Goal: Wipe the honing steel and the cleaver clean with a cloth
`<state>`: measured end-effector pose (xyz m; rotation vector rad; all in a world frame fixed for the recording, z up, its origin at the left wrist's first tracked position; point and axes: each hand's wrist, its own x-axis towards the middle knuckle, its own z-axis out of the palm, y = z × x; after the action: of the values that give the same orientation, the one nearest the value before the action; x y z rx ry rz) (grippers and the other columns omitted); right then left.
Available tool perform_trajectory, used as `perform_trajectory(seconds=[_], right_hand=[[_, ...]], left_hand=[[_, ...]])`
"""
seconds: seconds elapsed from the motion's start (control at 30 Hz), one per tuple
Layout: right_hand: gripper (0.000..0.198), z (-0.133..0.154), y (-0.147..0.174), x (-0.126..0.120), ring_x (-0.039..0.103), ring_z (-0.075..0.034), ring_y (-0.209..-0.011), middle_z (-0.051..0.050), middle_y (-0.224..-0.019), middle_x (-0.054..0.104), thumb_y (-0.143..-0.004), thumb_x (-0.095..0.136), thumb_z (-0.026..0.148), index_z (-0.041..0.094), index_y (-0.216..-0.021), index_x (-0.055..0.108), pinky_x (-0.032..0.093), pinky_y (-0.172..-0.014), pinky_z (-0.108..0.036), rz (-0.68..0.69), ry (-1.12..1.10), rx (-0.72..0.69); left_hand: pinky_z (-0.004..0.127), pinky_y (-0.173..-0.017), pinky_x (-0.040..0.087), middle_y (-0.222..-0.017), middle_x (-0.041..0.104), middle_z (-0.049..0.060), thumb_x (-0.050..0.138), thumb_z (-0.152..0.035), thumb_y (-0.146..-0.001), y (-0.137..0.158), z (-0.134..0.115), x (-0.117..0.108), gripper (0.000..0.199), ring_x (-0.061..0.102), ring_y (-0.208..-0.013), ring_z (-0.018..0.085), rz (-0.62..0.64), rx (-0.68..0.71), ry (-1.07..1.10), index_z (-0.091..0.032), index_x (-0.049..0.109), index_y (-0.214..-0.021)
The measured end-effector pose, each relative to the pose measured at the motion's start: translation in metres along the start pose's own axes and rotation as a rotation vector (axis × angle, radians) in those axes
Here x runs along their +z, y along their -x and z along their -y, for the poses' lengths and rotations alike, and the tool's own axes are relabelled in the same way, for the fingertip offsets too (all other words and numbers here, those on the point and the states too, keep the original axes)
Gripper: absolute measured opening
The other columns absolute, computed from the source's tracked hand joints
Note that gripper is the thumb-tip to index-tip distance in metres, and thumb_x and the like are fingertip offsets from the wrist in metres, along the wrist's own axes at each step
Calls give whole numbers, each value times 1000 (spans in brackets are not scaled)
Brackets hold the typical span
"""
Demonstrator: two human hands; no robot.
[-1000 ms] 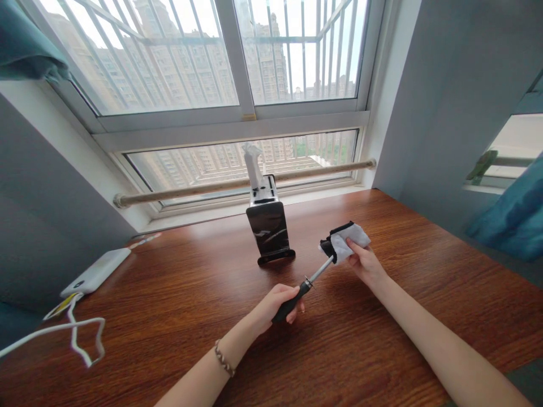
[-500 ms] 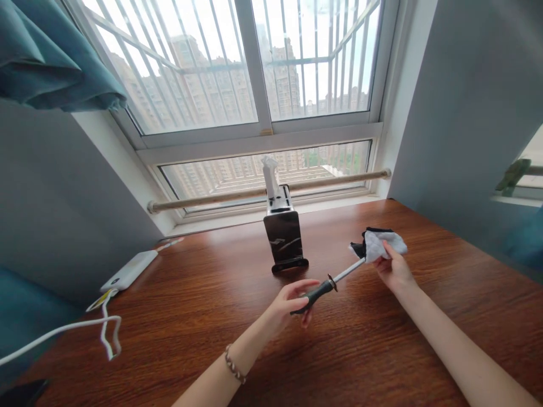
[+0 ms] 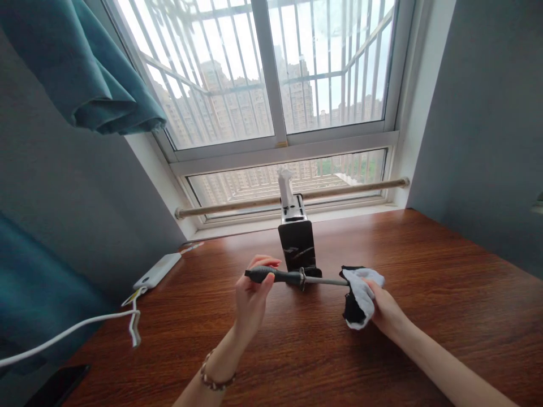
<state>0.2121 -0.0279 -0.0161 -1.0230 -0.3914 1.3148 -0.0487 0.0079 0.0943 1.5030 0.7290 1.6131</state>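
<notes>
Left hand: the left hand (image 3: 251,294) is raised above the surface (image 3: 297,350), fingers curled round the black handle of the sharpening steel (image 3: 297,277) — thumb and fingertips pinch it near its outer end. A beaded bracelet (image 3: 211,377) sits on the wrist.

Right hand: the right hand (image 3: 384,310) is closed on a white cloth (image 3: 360,297) bunched over the far tip of the steel; a dark layer shows beneath the white folds, hanging down toward the surface.

Sharpening steel: held level in the air between the two hands, handle to the left, bare metal rod running right into the cloth. It crosses in front of the base of the knife block (image 3: 297,247), just beside it from this angle; whether they touch cannot be told.

Knife block: black, upright, standing on the surface near the window (image 3: 271,85), with a white handle (image 3: 285,187) sticking out of its top.

Surface: dark reddish wood — a white power bank (image 3: 158,271) lies at the far left near the wall, its white cable (image 3: 85,328) looping toward the near-left edge. A dark flat object (image 3: 55,387) lies at the bottom-left corner, partly cut off.

Surroundings: a wooden rod (image 3: 292,198) runs along the sill behind the block; a teal curtain (image 3: 93,73) hangs at the upper left.
</notes>
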Motion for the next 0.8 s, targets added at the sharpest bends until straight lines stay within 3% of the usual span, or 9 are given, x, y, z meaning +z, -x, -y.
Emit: perform_trajectory(seconds=[0.13, 0.23, 0.43, 0.6, 0.8], right_hand=[[28, -7, 25, 18, 63, -16, -59, -4, -67, 70, -72, 65, 42, 14, -71, 66, 49, -56, -24, 169, 44, 181], [30, -6, 37, 26, 63, -15, -58, -4, -67, 70, -69, 69, 44, 14, -73, 65, 49, -56, -24, 233, 8, 190], [29, 6, 44, 32, 62, -15, -53, -3, -62, 68, -62, 75, 38, 14, -74, 64, 49, -51, -23, 117, -19, 168], [25, 5, 37, 29, 65, -16, -57, -3, -68, 71, -64, 74, 31, 14, -79, 66, 51, -53, -22, 59, -39, 144], [30, -2, 33, 25, 68, -20, -66, -7, -75, 73, -63, 74, 33, 12, -83, 67, 55, -62, -27, 84, -3, 129]], left_hand=[[34, -84, 48, -80, 62, 5, 63, -34, -76, -14, -25, 0, 20, 60, -82, 16, -128, -300, 543, -16, 64, -84], [30, -80, 50, -72, 55, 1, 58, -22, -80, -30, -40, -3, 9, 57, -70, 9, -207, -332, 774, -14, 60, -79], [23, -82, 48, -76, 55, -1, 62, -21, -78, -83, -83, -13, 8, 52, -67, 4, -166, 67, 807, -16, 56, -81], [20, -77, 44, -69, 53, -4, 63, -28, -79, -135, -121, 0, 13, 51, -68, 4, -102, 439, 672, -17, 56, -75], [22, -68, 40, -64, 48, -5, 67, -17, -74, -173, -120, 29, 15, 49, -65, 6, -105, 616, 517, -16, 52, -72]])
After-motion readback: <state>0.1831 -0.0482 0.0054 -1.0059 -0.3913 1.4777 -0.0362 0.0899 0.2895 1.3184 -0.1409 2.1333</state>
